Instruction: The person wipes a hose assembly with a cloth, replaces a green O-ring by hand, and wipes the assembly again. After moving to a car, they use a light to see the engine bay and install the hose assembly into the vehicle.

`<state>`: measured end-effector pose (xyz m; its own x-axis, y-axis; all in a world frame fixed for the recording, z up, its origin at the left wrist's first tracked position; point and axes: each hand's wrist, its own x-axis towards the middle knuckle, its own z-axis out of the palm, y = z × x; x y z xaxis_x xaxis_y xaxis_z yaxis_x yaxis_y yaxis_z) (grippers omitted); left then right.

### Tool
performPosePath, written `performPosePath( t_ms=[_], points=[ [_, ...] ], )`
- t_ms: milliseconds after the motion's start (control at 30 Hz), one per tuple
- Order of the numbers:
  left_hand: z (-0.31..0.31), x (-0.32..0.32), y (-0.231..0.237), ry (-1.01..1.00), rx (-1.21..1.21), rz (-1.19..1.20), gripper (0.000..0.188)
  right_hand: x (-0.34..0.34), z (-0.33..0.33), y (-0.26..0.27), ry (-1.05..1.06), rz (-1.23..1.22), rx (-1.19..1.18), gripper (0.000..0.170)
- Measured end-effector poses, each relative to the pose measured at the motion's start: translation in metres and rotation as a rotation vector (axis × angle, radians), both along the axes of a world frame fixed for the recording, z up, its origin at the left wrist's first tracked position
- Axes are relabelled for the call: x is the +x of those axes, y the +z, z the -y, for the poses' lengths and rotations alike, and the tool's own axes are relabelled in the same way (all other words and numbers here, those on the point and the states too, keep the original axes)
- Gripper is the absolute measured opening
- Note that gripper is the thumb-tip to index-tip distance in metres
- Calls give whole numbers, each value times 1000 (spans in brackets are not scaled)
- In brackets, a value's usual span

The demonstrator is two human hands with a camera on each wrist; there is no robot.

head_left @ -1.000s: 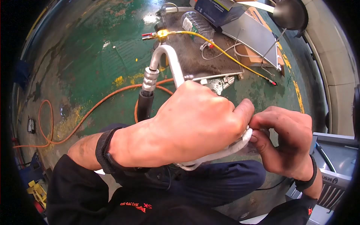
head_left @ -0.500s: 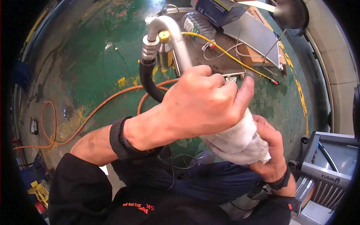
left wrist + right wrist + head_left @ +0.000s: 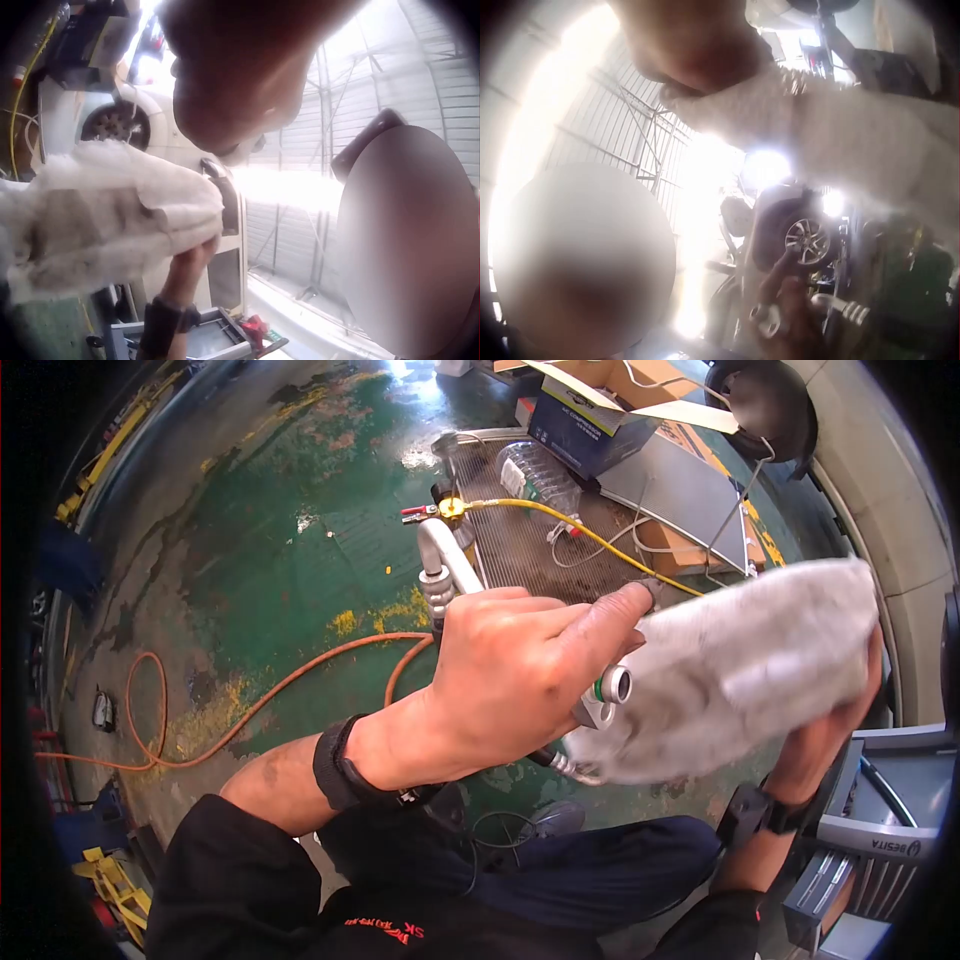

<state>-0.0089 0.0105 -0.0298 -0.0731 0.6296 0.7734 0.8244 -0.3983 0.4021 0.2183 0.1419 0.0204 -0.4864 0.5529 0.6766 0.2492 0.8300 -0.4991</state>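
My left hand (image 3: 520, 680) grips an air-conditioning hose with a bent silver pipe (image 3: 455, 555) above the knuckles. By the thumb sticks out its metal end fitting (image 3: 617, 684), with a green ring behind the tip. Out to the right, a smudged white rag (image 3: 770, 660) hangs spread and blurred. My right hand (image 3: 196, 259) holds that rag by its far edge in the left wrist view; from the head most of the hand is behind the cloth. Bunched cloth (image 3: 735, 112) meets the right fingers in the right wrist view.
A flat finned radiator-like panel (image 3: 500, 550) lies ahead, bearing a clear plastic bottle (image 3: 535, 475) and a yellow hose (image 3: 560, 518) with a valve. Behind stands an open blue box (image 3: 585, 430). An orange hose (image 3: 300, 660) crosses the green floor. A grey tool cart (image 3: 890, 780) stands right.
The rag was bunched between both hands and is now pulled right and spread out by the right hand. The hose's end fitting has come into view. The bent pipe rose, then dropped lower.
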Motion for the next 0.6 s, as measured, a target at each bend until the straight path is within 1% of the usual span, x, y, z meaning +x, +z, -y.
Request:
performPosePath(
  t_ms=[33,67,100,167,200,233,300,333,367,433,467,500,567,600],
  points=[
    [0,-1,0,-9,-18,8,31,-2,-18,3,70,-21,-66,37],
    [3,0,5,19,-80,1,30,-5,-42,3,388,-328,-580,32],
    [4,-1,5,13,-72,1,30,-9,-73,-1,704,-635,-1093,27],
    [5,-3,4,81,-183,14,28,-25,-152,-14,140,-798,-1084,22],
    [6,-5,3,98,-246,28,26,-26,-169,-18,163,-789,-1040,20],
    [6,-5,2,94,-242,26,26,-31,-181,-21,189,-778,-998,19],
    [7,-8,2,127,-326,84,24,-63,-205,-29,49,-812,-829,16],
    [8,-10,1,128,-347,84,22,-70,-217,-34,22,-835,-782,15],
    [9,-10,1,138,-348,80,22,-74,-226,-40,32,-837,-787,15],
    [9,-8,0,88,-337,183,21,-82,-240,-53,-36,-686,-769,21],
    [10,-7,3,79,-360,210,21,-80,-244,-62,-27,-457,-860,34],
    [11,-7,4,79,-360,207,21,-85,-238,-66,-131,-273,-926,46],
    [11,-6,5,63,-335,242,20,-95,-202,-63,-112,-157,-818,47],
    [11,-5,5,62,-334,245,20,-96,-183,-57,-113,-155,-817,47]
  ],
)
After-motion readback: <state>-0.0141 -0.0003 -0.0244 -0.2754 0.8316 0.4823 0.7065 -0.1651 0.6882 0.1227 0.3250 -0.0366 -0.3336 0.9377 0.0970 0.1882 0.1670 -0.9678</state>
